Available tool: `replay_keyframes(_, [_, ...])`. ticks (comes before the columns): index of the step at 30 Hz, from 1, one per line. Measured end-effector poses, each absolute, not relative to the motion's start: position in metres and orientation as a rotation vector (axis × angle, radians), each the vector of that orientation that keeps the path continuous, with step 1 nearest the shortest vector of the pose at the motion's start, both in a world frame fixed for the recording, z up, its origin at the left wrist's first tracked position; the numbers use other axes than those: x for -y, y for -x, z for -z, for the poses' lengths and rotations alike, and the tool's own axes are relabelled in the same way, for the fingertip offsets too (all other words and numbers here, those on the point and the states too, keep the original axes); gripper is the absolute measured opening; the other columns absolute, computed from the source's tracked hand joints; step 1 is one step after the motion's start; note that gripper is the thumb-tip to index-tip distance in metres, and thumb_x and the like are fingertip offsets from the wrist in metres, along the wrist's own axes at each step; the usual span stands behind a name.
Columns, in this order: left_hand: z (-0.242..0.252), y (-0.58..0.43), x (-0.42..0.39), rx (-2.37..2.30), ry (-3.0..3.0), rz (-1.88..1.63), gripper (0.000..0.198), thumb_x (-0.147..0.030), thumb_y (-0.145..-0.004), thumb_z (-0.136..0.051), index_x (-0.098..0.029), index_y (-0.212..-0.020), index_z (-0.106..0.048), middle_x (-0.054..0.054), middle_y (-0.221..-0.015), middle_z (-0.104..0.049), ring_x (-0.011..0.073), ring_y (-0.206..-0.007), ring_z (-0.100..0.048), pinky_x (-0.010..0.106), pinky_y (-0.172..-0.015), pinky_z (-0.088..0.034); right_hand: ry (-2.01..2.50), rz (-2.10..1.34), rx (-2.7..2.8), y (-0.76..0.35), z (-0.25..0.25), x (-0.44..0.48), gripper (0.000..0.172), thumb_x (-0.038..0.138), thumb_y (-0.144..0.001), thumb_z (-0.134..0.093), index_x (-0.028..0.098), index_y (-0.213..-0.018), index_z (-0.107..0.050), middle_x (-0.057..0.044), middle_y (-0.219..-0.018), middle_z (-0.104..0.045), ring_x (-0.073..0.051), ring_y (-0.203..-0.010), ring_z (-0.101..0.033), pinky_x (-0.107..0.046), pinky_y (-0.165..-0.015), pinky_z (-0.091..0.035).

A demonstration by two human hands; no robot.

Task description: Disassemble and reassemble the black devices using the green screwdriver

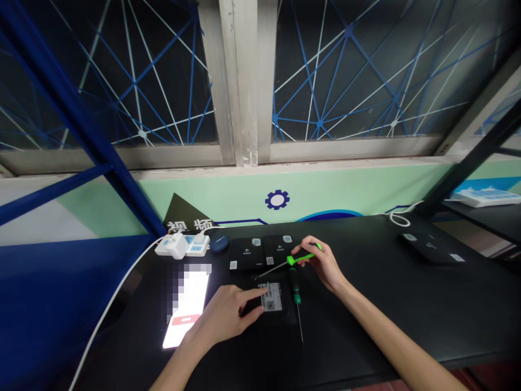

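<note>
My right hand [318,263] grips a bright green-handled screwdriver [296,260], its thin shaft pointing left over a flat black device [268,315] that lies face down with a white label. My left hand [223,315] rests its fingertips on that device, at the label's left edge. A second screwdriver [295,288], with a dark green and black handle, lies on the table just right of the device, its shaft pointing toward me. Nothing shows in my left hand.
Two similar black devices [246,254] lie behind, with a third [430,248] at right. A lit phone [186,309], partly blurred, lies left. A power strip [183,245] with a white plug and a blue round case [218,243] sit at the back. A white cable runs off the table's left edge.
</note>
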State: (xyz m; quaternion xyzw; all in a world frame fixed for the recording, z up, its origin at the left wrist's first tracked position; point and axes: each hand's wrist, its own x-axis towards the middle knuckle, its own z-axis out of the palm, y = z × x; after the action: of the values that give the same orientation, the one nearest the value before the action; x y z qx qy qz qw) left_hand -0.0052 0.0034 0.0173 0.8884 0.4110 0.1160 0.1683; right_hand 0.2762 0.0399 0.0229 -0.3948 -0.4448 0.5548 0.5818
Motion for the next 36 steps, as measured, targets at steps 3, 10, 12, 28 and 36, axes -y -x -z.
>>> replay_keyframes(3, [-0.0186,0.0050,-0.0029,-1.171,-2.519,-0.330,0.038,-0.045,-0.096,-0.052,-0.038,-0.132,-0.060,-0.005,-0.061,-0.061,0.0147,-0.058,-0.056,0.026,-0.060,-0.038,0.929,-1.285,1.049,-0.2762,-0.0228,-0.0400,0.023,0.037,-0.086,-0.069,0.019,-0.078,-0.057,-0.005,-0.083,-0.074,-0.016,-0.061,-0.064,-0.026,-0.056,-0.048])
replay_keyframes(10, [-0.0197,0.0060,-0.0033,-1.186,-2.513,-0.422,0.032,-0.043,-0.094,-0.054,-0.036,-0.123,-0.066,-0.005,-0.061,-0.061,0.0151,-0.060,-0.057,0.025,-0.059,-0.038,0.924,-1.286,1.053,-0.2773,-0.0213,-0.0401,0.023,0.037,-0.087,-0.068,0.019,-0.077,-0.056,-0.005,-0.083,-0.074,-0.015,-0.061,-0.064,-0.025,-0.056,-0.048])
replay_keyframes(12, [-0.0197,0.0061,-0.0047,-1.240,-2.502,-0.479,0.028,-0.043,-0.095,-0.053,-0.033,-0.115,-0.070,-0.004,-0.060,-0.061,0.0151,-0.059,-0.057,0.025,-0.059,-0.038,0.917,-1.285,1.055,-0.2776,-0.0216,-0.0399,0.022,0.036,-0.087,-0.068,0.019,-0.078,-0.057,-0.005,-0.083,-0.074,-0.015,-0.061,-0.063,-0.025,-0.056,-0.048])
replay_keyframes(28, [-0.0163,0.0066,-0.0069,-1.329,-2.511,-0.560,0.032,-0.040,-0.097,-0.050,-0.030,-0.120,-0.070,-0.003,-0.059,-0.064,0.0162,-0.057,-0.060,0.027,-0.058,-0.041,0.907,-1.292,1.048,-0.2779,-0.0224,-0.0396,0.021,0.035,-0.087,-0.068,0.019,-0.077,-0.057,-0.005,-0.081,-0.074,-0.015,-0.060,-0.062,-0.025,-0.055,-0.047])
replay_keyframes(36, [-0.0137,0.0079,-0.0072,-1.293,-2.516,-0.598,0.030,-0.038,-0.097,-0.050,-0.030,-0.117,-0.072,-0.003,-0.061,-0.066,0.0158,-0.058,-0.061,0.027,-0.059,-0.042,0.908,-1.289,1.054,-0.2775,-0.0214,-0.0395,0.021,0.034,-0.087,-0.068,0.019,-0.078,-0.058,-0.005,-0.082,-0.074,-0.015,-0.060,-0.063,-0.025,-0.054,-0.047])
